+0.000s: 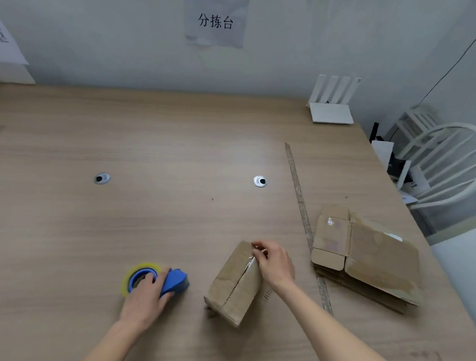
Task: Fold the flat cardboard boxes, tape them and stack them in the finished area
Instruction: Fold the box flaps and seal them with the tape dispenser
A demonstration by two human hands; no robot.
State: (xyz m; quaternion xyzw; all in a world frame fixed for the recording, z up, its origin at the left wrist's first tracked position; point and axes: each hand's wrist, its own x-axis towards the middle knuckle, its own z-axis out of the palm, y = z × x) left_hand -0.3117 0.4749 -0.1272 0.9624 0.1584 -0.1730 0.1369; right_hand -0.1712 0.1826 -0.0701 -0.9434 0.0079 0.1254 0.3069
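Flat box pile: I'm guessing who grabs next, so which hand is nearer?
Right. The right hand pinches the folded box beside the pile; the left hand holds the tape dispenser farther away.

A white router (332, 108) stands at the far right of the wooden table (178, 139), which has two round grommets (259, 181). A white chair (450, 165) sits beside it, and a paper sign (215, 20) hangs on the wall.

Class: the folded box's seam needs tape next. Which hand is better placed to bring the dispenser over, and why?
Left. The left hand already grips the blue tape dispenser beside the folded box, while the right hand pinches the box's top flaps.
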